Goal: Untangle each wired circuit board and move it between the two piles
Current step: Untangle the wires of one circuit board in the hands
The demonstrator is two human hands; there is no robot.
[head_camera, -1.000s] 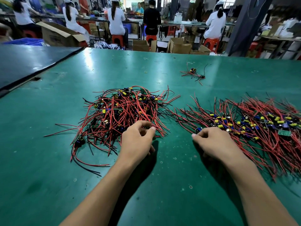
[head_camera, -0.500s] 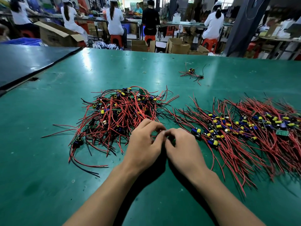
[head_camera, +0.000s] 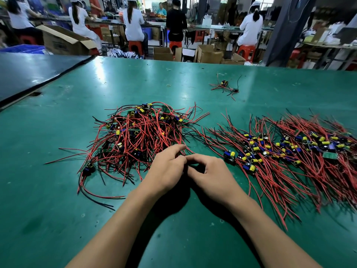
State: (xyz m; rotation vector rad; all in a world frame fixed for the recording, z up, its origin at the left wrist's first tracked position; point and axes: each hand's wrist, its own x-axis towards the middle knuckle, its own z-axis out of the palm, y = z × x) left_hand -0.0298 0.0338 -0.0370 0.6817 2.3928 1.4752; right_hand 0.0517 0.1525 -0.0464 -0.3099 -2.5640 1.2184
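Both hands met at the near edge of the tangled pile (head_camera: 139,136), I'd guess so one could steady it while the other teased a board loose. Left hand (head_camera: 166,171) pinched red wires (head_camera: 180,136). Right hand (head_camera: 214,176) was curled, couldn't tell around what. The sorted pile (head_camera: 289,147) lay combed out on the right.

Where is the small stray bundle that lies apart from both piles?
Head view: the stray bundle lies far back on the table, right of centre, behind the right pile.

Bright overhead light glares on the green table (head_camera: 135,78); edges bow, and the background looks slightly soft.
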